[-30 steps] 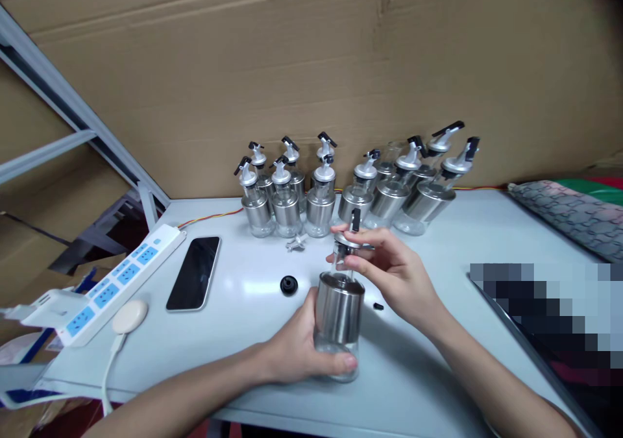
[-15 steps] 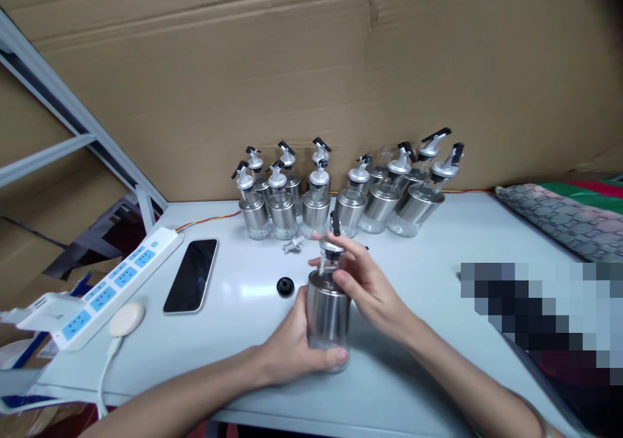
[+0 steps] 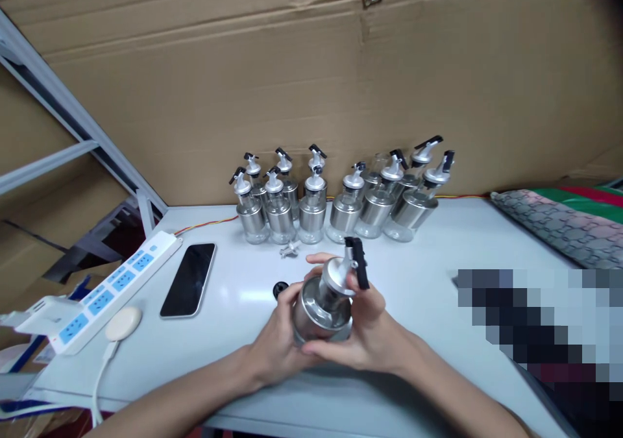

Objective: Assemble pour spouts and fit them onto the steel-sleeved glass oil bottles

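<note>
A glass oil bottle (image 3: 316,318) with a steel sleeve, silver pour spout and black lever tilts with its top toward me, near the front of the table. My left hand (image 3: 277,334) is closed around the left side of its body. On the right, my right hand (image 3: 370,334) is closed on the same bottle, fingers by the neck and thumb low across the body; its farther fingers are partly hidden behind the spout. Just beyond my left hand lies a round black stopper (image 3: 280,290), partly covered by the fingers. A small silver spout piece (image 3: 291,250) lies farther back.
Several similar bottles (image 3: 311,217) stand in rows against the cardboard wall (image 3: 302,87). To the left are a phone (image 3: 189,281), a white power strip (image 3: 114,289) and a round white charger (image 3: 123,323) with a cable. A patterned cushion-like item (image 3: 549,224) lies far right.
The bottle has gone from upright to tilted, its spout swinging toward me and to the right. My right hand has moved from the cap down around the neck and body.
</note>
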Motion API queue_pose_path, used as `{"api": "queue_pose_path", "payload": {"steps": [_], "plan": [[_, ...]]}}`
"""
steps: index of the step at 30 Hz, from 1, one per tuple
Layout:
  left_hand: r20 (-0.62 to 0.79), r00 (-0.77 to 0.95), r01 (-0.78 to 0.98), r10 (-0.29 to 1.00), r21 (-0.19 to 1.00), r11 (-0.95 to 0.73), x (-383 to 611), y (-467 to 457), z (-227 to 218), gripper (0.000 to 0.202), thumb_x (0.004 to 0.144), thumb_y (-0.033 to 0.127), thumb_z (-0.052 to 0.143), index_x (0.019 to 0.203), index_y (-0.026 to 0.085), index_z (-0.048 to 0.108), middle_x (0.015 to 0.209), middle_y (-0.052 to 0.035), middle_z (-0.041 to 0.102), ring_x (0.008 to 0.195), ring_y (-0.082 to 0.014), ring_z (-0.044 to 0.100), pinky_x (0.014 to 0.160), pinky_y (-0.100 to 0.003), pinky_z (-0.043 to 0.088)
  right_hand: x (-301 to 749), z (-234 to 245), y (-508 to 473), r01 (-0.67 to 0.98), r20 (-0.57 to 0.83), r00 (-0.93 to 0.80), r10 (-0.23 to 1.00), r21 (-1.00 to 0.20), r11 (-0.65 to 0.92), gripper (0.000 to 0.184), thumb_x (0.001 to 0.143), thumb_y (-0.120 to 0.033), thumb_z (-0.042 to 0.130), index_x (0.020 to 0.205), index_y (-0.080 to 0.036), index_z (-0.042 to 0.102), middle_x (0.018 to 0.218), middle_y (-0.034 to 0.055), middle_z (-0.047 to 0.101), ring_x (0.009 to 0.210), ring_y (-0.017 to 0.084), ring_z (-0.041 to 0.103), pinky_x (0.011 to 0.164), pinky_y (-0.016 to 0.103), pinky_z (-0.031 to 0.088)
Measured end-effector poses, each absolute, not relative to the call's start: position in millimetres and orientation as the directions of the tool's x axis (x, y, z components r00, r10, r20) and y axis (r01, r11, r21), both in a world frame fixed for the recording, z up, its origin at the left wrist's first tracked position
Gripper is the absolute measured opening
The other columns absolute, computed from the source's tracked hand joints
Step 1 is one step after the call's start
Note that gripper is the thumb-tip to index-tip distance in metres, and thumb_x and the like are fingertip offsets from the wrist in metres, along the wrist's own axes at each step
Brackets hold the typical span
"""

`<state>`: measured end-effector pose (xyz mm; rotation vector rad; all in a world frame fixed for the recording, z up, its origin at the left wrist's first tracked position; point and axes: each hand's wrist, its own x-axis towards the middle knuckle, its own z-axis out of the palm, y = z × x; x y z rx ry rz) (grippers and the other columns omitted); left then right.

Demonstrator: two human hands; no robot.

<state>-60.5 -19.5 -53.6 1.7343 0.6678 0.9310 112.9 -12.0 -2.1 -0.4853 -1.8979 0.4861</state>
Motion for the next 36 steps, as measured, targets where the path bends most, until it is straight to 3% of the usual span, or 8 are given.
{"api": "queue_pose_path", "payload": {"steps": [6, 11, 15, 18, 20, 23, 26, 36], "plan": [[0.185, 0.459, 0.087, 0.869, 0.964, -0.252, -63.6, -21.8, -54.0, 0.073, 0.076, 0.051, 0.067, 0.125, 0.026, 0.018, 0.119, -0.011, 0.044, 0.092, -0.0215, 0.057, 0.076, -0.038, 0.051, 110.5, -2.8, -14.8, 0.157, 0.751, -0.415, 0.514, -0.498, 0.853, 0.1, 0.082, -0.026, 0.067, 0.147, -0.045, -0.007, 0.14, 0.0089, 0.038, 0.125, 0.028, 0.046, 0.09, 0.043, 0.052], [0.271, 0.421, 0.179, 0.866, 0.911, -0.372, -65.7, -15.1, -51.8, 0.074, 0.081, 0.051, 0.06, 0.131, 0.025, 0.012, 0.126, -0.0139, 0.042, 0.11, -0.0284, 0.051, 0.093, -0.046, 0.043, 108.1, -4.1, -16.7, 0.214, 0.707, -0.432, 0.56, -0.523, 0.825, 0.093, 0.087, -0.016, 0.059, 0.149, -0.039, -0.007, 0.148, 0.0143, 0.028, 0.132, 0.029, 0.041, 0.091, 0.044, 0.051], [0.486, 0.53, 0.275, 0.695, 0.676, -0.683, -71.9, 4.3, -42.5, 0.072, 0.084, 0.05, 0.052, 0.137, 0.022, 0.012, 0.131, -0.0173, 0.039, 0.12, -0.0324, 0.044, 0.1, -0.05, 0.034, 109.2, -5.1, -15.2, 0.247, 0.768, -0.305, 0.564, -0.508, 0.825, 0.094, 0.086, -0.018, 0.061, 0.149, -0.041, -0.005, 0.144, 0.0118, 0.035, 0.131, 0.029, 0.042, 0.093, 0.045, 0.05], [0.584, 0.601, 0.342, 0.545, 0.429, -0.836, -78.5, 19.1, -30.1, 0.059, 0.086, 0.041, 0.047, 0.136, 0.023, 0.022, 0.13, -0.0144, 0.044, 0.121, -0.031, 0.043, 0.1, -0.048, 0.031, 119.4, -4.9, -7.1, 0.435, 0.82, -0.12, 0.56, -0.464, 0.772, 0.099, 0.083, -0.018, 0.065, 0.148, -0.043, -0.006, 0.136, 0.0121, 0.042, 0.127, 0.033, 0.045, 0.093, 0.05, 0.049], [0.506, 0.629, 0.474, 0.59, 0.352, -0.807, -82.2, 25.9, -21.2, 0.052, 0.08, 0.029, 0.049, 0.129, 0.02, 0.034, 0.124, -0.0137, 0.048, 0.116, -0.0298, 0.046, 0.097, -0.046, 0.032, 131.8, -3.3, 2.8, 0.566, 0.835, 0.003, 0.55, -0.455, 0.687, 0.102, 0.082, -0.019, 0.067, 0.148, -0.043, -0.007, 0.132, 0.0136, 0.042, 0.128, 0.035, 0.044, 0.087, 0.048, 0.053], [0.274, 0.598, 0.687, 0.754, 0.31, -0.657, -85.2, 31.5, -11.0, 0.048, 0.065, 0.02, 0.051, 0.113, 0.015, 0.047, 0.111, -0.0121, 0.053, 0.105, -0.0293, 0.05, 0.091, -0.046, 0.032, 152.9, 0.5, 22.1, 0.668, 0.819, 0.073, 0.57, -0.464, 0.582, 0.102, 0.081, -0.028, 0.069, 0.149, -0.039, -0.006, 0.131, 0.0153, 0.041, 0.124, 0.036, 0.047, 0.076, 0.043, 0.056], [0.102, 0.585, 0.75, 0.805, 0.311, -0.584, -86.2, 33.7, -8.0, 0.04, 0.063, 0.016, 0.047, 0.103, 0.016, 0.049, 0.101, -0.0083, 0.056, 0.097, -0.0261, 0.053, 0.085, -0.041, 0.035, 166.6, 1.4, 42.2, 0.714, 0.776, 0.077, 0.627, -0.481, 0.508, 0.101, 0.082, -0.034, 0.067, 0.149, -0.035, -0.009, 0.136, 0.0167, 0.04, 0.121, 0.035, 0.049, 0.076, 0.042, 0.056], [0.084, 0.63, 0.726, 0.772, 0.288, -0.624, -85.2, 33.0, -14.2, 0.024, 0.069, 0.011, 0.043, 0.091, 0.019, 0.051, 0.093, -0.005, 0.059, 0.083, -0.0207, 0.055, 0.079, -0.035, 0.035, 162.9, -34.7, 86.3, 0.737, 0.72, -0.08, 0.689, -0.423, 0.527, 0.088, 0.087, -0.025, 0.055, 0.15, -0.027, -0.006, 0.143, 0.0189, 0.03, 0.131, 0.033, 0.038, 0.096, 0.051, 0.045]]}}
